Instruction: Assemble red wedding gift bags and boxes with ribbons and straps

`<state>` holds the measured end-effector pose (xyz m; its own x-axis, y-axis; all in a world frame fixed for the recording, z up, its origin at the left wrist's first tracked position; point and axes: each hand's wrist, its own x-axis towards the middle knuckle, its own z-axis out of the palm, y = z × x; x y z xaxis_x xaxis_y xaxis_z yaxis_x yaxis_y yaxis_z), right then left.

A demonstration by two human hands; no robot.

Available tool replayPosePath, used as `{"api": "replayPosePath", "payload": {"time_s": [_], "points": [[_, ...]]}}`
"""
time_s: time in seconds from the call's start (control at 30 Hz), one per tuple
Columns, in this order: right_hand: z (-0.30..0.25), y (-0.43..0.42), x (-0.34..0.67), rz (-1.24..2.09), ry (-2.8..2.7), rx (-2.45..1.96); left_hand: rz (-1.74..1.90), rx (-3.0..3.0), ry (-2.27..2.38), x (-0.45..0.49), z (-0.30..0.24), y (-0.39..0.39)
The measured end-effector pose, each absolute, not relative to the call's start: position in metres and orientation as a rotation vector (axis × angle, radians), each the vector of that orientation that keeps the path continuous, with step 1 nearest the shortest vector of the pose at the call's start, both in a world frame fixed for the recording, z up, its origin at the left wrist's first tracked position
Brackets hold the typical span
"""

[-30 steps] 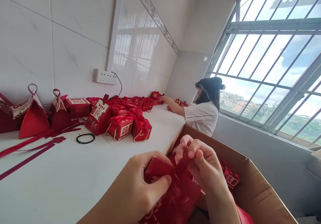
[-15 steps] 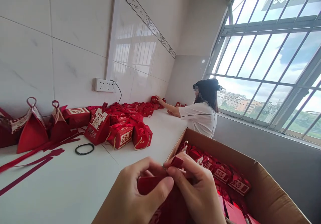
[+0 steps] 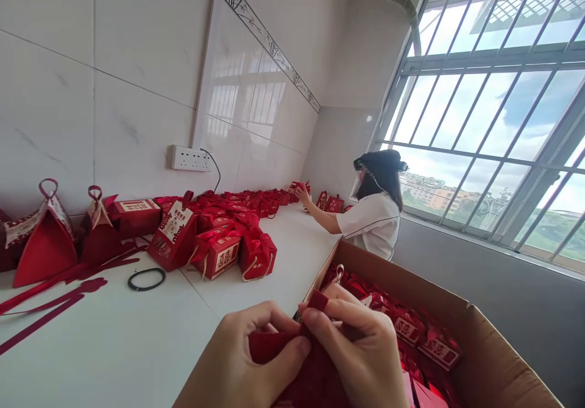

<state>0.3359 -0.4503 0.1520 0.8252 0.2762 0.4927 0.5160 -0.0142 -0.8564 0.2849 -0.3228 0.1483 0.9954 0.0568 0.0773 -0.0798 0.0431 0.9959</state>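
Note:
Close in front of me, both hands are on a dark red gift box [image 3: 305, 376], its lower part cut off by the frame's bottom edge. My left hand [image 3: 249, 354] is closed on the box's left side, thumb on the near face. The thumb and fingers of my right hand [image 3: 359, 347] pinch a red strap [image 3: 319, 300] at the top of the box. Where the strap meets the box is hidden behind my fingers. Just right of my hands stands an open cardboard carton [image 3: 487, 347] with several red boxes [image 3: 439, 348] inside.
Finished-looking red boxes [image 3: 219, 253] line the white table [image 3: 114, 347] along the wall. Red ribbons [image 3: 55, 310] and a black elastic band [image 3: 146, 279] lie at left. Another person [image 3: 372, 222] reaches over the table's far end. A power strip [image 3: 191, 158] is on the wall.
My right fingers have shifted slightly on the strap, which now stands up between them. The other person has drawn an arm back, with a red box at the hand.

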Motion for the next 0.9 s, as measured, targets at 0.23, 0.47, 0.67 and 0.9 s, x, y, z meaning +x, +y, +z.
{"api": "replayPosePath", "payload": {"time_s": [0.23,0.47,0.67,0.9], "points": [[0.161,-0.452,0.34,-0.304,-0.681,-1.675,0.076,1.449,0.035,0.284,0.154,-0.318],[0.166,-0.449,0.339,-0.263,-0.636,-1.69,0.129,1.431,0.069,0.28,0.158,-0.319],[0.168,-0.449,0.339,-0.274,-0.656,-1.702,0.115,1.417,0.035,0.281,0.155,-0.32],[0.166,-0.452,0.342,-0.321,-0.714,-1.698,0.225,1.481,0.032,0.281,0.153,-0.325]]}}
